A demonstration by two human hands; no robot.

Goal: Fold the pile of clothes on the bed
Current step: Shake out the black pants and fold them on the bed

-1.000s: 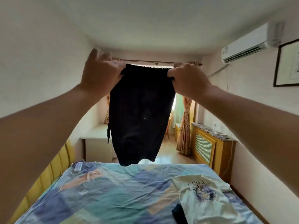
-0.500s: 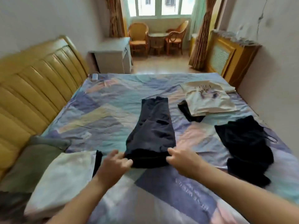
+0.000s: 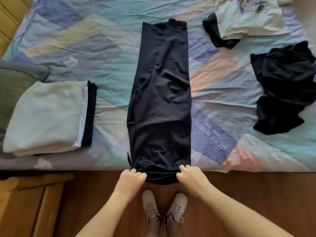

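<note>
From the head camera, a long dark navy fabric garment (image 3: 160, 100) lies lengthwise down the middle of the patchwork pastel bedsheet (image 3: 106, 48), its near end hanging just over the bed's edge, where the left hand (image 3: 130, 183) and right hand (image 3: 191, 179) each pinch a corner with curled fingers. A folded stack of pale cream and white cloth with a dark layer (image 3: 49, 115) at the left looks finished. The garment itself seems only halved lengthwise, and the crumpled black clothing heap (image 3: 282, 86) and the loose cream printed T-shirt (image 3: 248, 17) over a black piece (image 3: 215, 34) look not yet folded.
</note>
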